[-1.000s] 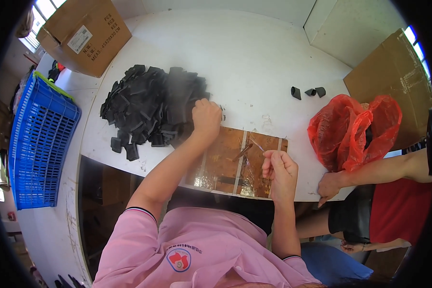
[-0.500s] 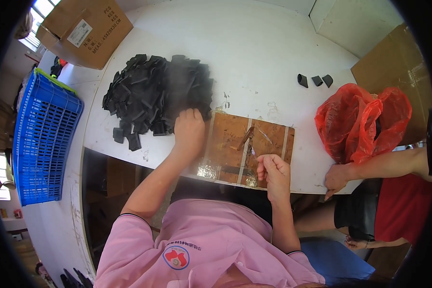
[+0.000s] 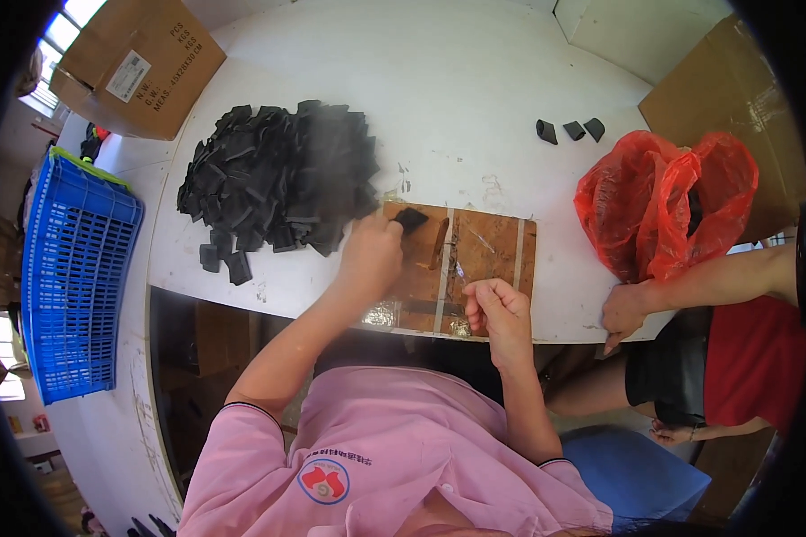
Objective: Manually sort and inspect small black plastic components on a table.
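My left hand [image 3: 372, 255] pinches a small black piece [image 3: 410, 219], apparently foam or cloth, above the upper left of a brown board [image 3: 518, 255]. Just beyond that hand lies a large heap of similar black pieces [image 3: 251, 174]. Over the lower part of the board, my right hand [image 3: 500, 315] is closed on a thin, pale, slender tool [image 3: 460, 271], whose exact kind is too small to tell. The board bears strips of tape, and a dark brown sliver [image 3: 441, 243] lies on it.
Three black tube-like pieces [image 3: 573, 132] lie at the back right, near a red plastic bag [image 3: 636, 206]. A co-worker's hand [image 3: 625, 313] rests on the table edge. Cardboard boxes [image 3: 143, 72] stand at both sides; a blue basket [image 3: 81, 277] stands left.
My left hand has moved from the heap's edge toward the board, bringing out one black piece. My right hand keeps the slender tool over the board. The whole view has shifted slightly.
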The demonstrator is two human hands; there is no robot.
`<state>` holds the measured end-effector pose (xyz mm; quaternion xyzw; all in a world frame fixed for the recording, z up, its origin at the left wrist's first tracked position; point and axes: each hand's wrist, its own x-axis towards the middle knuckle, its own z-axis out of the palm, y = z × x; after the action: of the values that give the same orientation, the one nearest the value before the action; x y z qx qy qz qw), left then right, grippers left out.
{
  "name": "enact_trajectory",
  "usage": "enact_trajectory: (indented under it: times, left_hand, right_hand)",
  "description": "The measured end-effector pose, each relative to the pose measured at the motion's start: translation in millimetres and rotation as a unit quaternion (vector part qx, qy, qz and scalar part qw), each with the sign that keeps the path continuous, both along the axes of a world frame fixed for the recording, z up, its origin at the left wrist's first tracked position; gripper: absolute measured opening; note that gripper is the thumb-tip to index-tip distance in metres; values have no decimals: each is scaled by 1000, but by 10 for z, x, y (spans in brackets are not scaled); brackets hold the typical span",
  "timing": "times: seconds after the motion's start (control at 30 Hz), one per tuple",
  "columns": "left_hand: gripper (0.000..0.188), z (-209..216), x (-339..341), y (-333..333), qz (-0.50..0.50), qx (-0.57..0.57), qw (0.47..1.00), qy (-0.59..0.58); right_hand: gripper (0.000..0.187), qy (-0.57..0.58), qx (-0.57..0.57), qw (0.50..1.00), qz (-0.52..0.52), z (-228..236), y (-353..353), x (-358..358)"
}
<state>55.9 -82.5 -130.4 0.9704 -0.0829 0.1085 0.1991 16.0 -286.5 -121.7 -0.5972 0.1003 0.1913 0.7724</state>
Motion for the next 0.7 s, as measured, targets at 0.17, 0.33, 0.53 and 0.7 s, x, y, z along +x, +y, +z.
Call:
enact_trajectory:
  times: [0.17,0.33,0.53,0.7]
  left_hand:
    - [29,143,-210,-54,-11,-47,999,5]
    - [28,240,-141,-8,-52,-70,995,-45]
    - [11,19,22,-58,-121,95,988,4]
    - [4,21,190,22,-90,48,995,22]
  right_hand:
    - [20,0,-8,1000,25,48,0,20]
    - [20,5,-22,999,24,26,13,-9]
    - [20,7,-32,999,38,24,25,-47]
    - [19,-1,-35,999,31,19,17,-65]
